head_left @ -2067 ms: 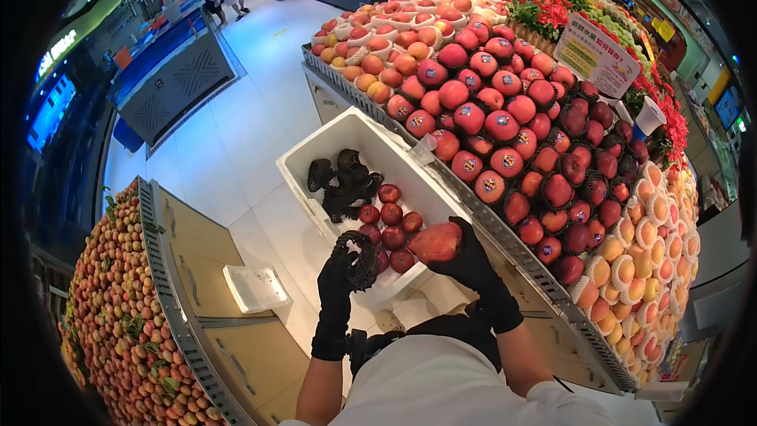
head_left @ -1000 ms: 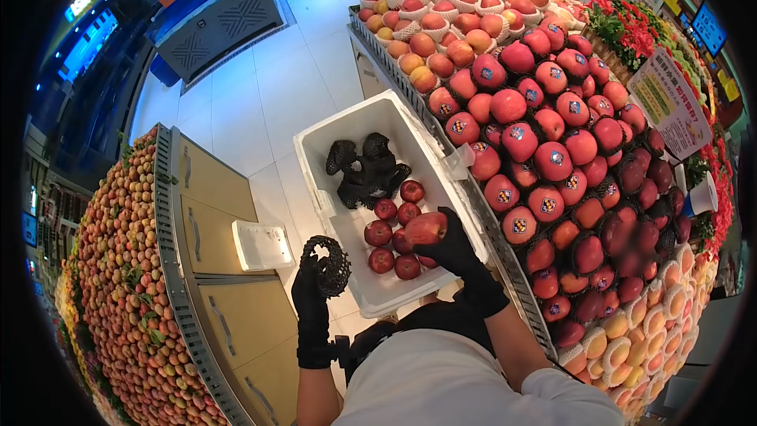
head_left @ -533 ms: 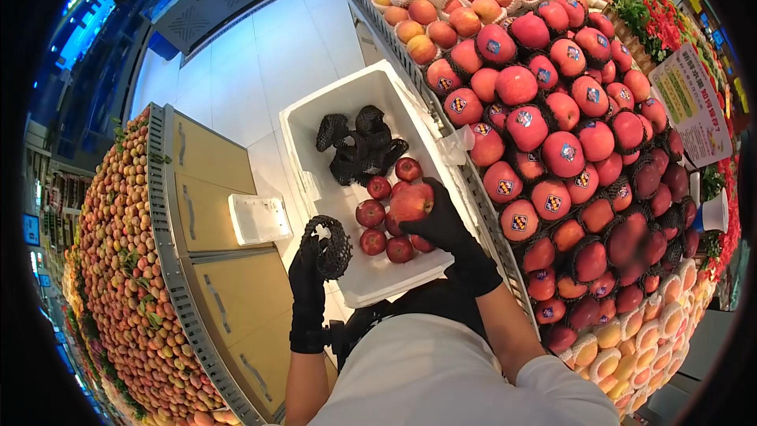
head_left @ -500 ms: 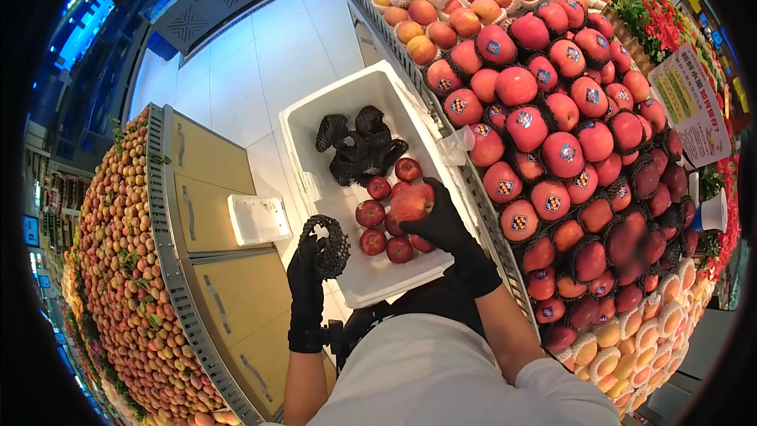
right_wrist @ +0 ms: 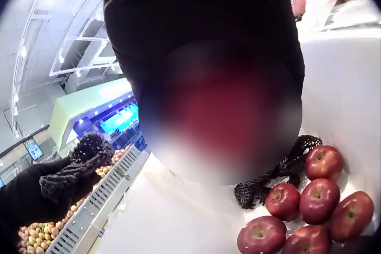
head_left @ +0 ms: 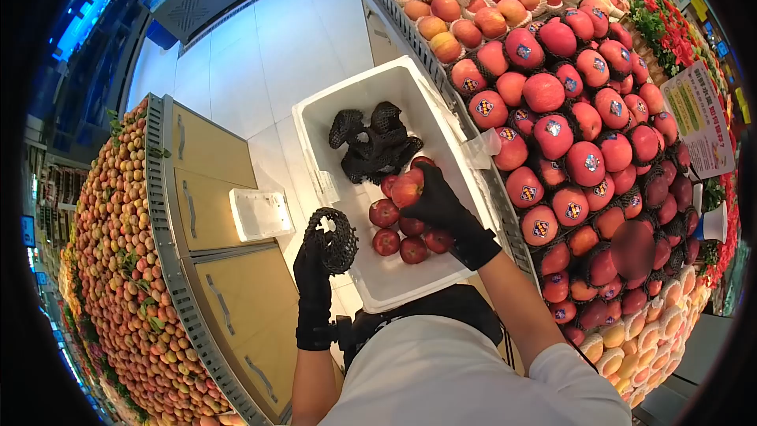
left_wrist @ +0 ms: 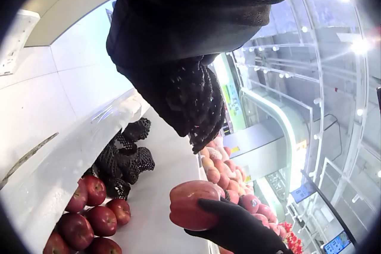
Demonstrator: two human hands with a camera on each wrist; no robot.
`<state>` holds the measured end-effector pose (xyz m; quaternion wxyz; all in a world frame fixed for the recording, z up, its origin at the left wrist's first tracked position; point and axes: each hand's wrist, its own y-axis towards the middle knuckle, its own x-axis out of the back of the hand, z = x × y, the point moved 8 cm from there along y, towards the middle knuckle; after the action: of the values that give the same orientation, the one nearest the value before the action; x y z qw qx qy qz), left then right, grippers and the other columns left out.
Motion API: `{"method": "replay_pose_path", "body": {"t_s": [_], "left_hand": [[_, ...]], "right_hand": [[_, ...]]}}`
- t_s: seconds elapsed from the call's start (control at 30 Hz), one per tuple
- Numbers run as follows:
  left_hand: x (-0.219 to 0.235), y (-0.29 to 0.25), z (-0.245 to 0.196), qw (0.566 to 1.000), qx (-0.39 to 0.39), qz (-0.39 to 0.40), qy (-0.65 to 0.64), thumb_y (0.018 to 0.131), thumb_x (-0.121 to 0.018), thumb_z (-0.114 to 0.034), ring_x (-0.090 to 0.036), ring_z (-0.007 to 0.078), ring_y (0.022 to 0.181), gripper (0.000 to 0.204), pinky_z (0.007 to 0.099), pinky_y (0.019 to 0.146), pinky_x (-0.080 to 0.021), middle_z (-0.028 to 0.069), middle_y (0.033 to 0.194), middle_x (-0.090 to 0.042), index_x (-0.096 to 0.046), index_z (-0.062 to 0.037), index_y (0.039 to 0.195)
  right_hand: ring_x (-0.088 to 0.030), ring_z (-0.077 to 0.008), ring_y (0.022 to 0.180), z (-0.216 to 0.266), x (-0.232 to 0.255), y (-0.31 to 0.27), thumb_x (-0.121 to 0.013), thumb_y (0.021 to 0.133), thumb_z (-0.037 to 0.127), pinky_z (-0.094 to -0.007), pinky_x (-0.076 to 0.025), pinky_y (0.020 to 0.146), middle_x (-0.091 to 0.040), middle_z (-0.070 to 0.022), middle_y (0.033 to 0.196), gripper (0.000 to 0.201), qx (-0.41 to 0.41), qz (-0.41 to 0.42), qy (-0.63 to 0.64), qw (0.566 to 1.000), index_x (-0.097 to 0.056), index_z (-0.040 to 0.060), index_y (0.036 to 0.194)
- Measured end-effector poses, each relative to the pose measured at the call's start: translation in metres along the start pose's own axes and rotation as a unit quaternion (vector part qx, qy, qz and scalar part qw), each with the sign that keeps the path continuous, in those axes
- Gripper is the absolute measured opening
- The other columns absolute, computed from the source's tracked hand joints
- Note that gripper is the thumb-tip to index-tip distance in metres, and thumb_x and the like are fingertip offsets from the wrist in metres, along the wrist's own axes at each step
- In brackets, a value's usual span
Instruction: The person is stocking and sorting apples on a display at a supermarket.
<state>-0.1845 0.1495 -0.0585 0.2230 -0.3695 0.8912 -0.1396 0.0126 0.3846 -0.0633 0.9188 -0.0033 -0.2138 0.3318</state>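
Note:
My right hand, in a black glove, grips a red apple over the white foam box. In the left wrist view, the gloved fingers wrap one side of this apple. My left hand, also gloved, holds a black foam net sleeve just outside the box's left wall. The sleeve hangs as an open ring with nothing in it. Several red apples lie in the near half of the box. A heap of black net sleeves fills part of the far half.
On the right rises a sloped display of apples, many netted and stickered, edged by a metal rail. Small round fruit covers a stand at the left, above yellow cabinet doors. A small white tray sits beside those doors.
My right hand has carried the apple from near the box's right side inward, over the apples inside. The left hand keeps the net sleeve by the left wall. The head view has tilted downward.

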Motion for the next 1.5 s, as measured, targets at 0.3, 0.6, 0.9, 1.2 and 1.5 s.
{"method": "replay_pose_path", "body": {"t_s": [0.3, 0.6, 0.9, 1.2, 1.5], "left_hand": [[0.022, -0.001, -0.012, 0.998, -0.006, -0.040, 0.046, 0.101, -0.050, -0.033, -0.062, 0.0200, 0.105, 0.045, 0.0330, 0.092, -0.050, 0.0125, 0.117, -0.063, -0.055, 0.0032, 0.127], [0.026, -0.001, -0.036, 0.993, -0.019, -0.079, 0.088, 0.103, -0.048, -0.028, -0.061, 0.0191, 0.107, 0.039, 0.0331, 0.095, -0.048, 0.0114, 0.117, -0.064, -0.059, 0.0034, 0.123], [0.038, 0.002, -0.053, 0.987, -0.022, -0.099, 0.128, 0.103, -0.047, -0.028, -0.061, 0.0184, 0.105, 0.039, 0.0336, 0.093, -0.048, 0.0108, 0.115, -0.065, -0.060, 0.0037, 0.120], [0.054, 0.012, -0.052, 0.989, -0.025, -0.079, 0.126, 0.103, -0.047, -0.027, -0.061, 0.0221, 0.108, 0.039, 0.0356, 0.097, -0.047, 0.0138, 0.116, -0.065, -0.059, 0.0053, 0.121], [0.049, 0.019, -0.052, 0.987, -0.017, -0.062, 0.145, 0.103, -0.047, -0.026, -0.061, 0.0235, 0.110, 0.039, 0.0363, 0.099, -0.046, 0.0149, 0.119, -0.064, -0.058, 0.0060, 0.122]], "right_hand": [[-0.052, -0.0351, 0.118, -0.020, -0.071, 0.062, -0.087, 0.053, 0.019, -0.0411, -0.044, 0.099, -0.051, -0.0203, 0.125, 0.094, 0.079, 0.050, -0.069, 0.993, -0.041, 0.0009, 0.134], [-0.052, -0.0398, 0.118, -0.058, -0.125, 0.097, -0.082, 0.053, 0.007, -0.0440, -0.046, 0.096, -0.050, -0.0216, 0.130, 0.091, 0.064, 0.095, -0.129, 0.985, -0.042, 0.0042, 0.135], [-0.059, -0.0415, 0.104, -0.081, -0.162, 0.119, -0.080, 0.054, 0.004, -0.0447, -0.049, 0.087, -0.060, -0.0216, 0.112, 0.083, 0.033, 0.090, -0.057, 0.994, -0.048, 0.0074, 0.130], [-0.063, -0.0386, 0.094, -0.114, -0.193, 0.134, -0.083, 0.050, 0.008, -0.0459, -0.048, 0.079, -0.063, -0.0191, 0.104, 0.081, 0.084, 0.061, -0.271, 0.957, -0.052, 0.0090, 0.126], [-0.061, -0.0393, 0.094, -0.168, -0.225, 0.142, -0.082, 0.056, 0.018, -0.0491, -0.047, 0.082, -0.062, -0.0181, 0.101, 0.065, 0.061, 0.023, -0.348, 0.935, -0.055, 0.0074, 0.114]]}}
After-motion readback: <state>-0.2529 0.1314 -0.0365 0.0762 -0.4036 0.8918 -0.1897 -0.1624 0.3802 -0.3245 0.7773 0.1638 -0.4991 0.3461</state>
